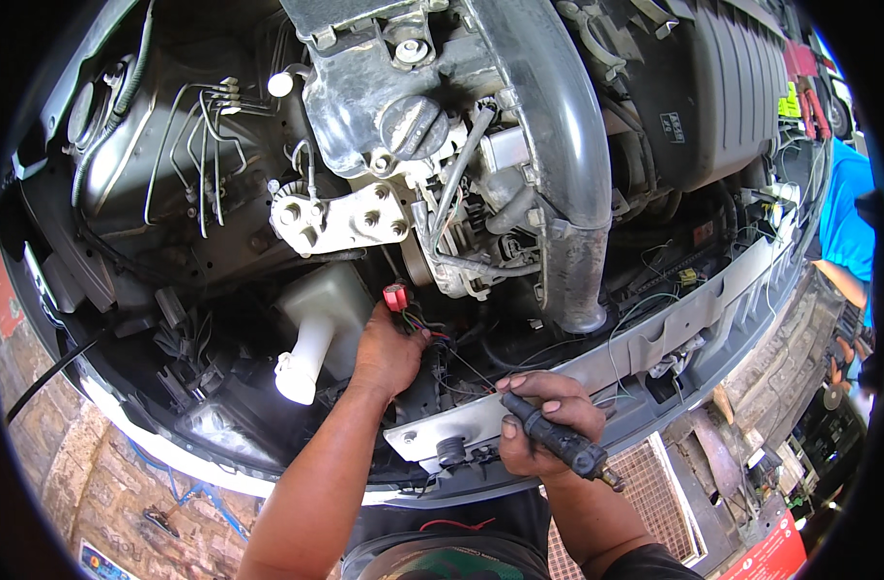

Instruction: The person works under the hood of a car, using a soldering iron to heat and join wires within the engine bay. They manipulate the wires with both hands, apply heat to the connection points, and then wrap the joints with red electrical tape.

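My left hand (391, 350) reaches down into the engine bay with its fingers closed. A small red connector (395, 297) sits at its fingertips, and thin coloured wires (434, 333) run past the thumb. My right hand (554, 418) grips a black cylindrical tool (548, 435) shaped like a flashlight, over the front crossmember. A thin rod or wire stretches from near the tool's upper end toward the wires by my left hand; whether it belongs to the tool, I cannot tell. Beside my left hand stands a translucent reservoir with a white filler neck (309, 360).
The engine with its black oil cap (414, 128) and a thick black intake pipe (572, 145) fills the far middle. A metal crossmember (645, 338) spans the front, with loose wires over it. At the right, a person in a blue shirt (845, 208) is partly visible.
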The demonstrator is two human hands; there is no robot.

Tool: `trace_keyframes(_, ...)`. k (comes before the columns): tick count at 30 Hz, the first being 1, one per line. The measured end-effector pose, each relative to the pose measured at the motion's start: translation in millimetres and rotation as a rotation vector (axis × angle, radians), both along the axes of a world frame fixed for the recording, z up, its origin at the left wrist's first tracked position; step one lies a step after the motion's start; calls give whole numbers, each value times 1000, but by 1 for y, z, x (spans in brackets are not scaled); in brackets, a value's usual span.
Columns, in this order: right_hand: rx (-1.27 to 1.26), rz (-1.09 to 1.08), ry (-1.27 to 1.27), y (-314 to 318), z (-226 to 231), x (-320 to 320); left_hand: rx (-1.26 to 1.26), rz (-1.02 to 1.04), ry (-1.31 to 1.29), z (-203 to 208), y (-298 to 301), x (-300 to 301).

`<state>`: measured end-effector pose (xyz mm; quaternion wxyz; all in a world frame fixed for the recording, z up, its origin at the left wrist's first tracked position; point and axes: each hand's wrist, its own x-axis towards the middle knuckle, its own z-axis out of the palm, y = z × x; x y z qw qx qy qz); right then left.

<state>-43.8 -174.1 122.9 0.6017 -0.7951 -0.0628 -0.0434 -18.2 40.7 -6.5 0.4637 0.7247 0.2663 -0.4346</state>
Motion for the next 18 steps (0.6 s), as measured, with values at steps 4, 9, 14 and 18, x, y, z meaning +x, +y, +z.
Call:
trace_keyframes(4, -9, -3, 7, 0, 0, 0, 89, -116, 24, 18, -7, 16)
trace_keyframes(9, -4, 2, 5, 0, -1, -1, 42, -25, 45, 17, -8, 16)
trace_keyframes(14, 2, 9, 4, -1, 0, 0, 57, -17, 60, 19, -10, 17)
trace_keyframes(18, 28, 3, -2, -2, -2, -3, -7, 98, 106, 21, -12, 20)
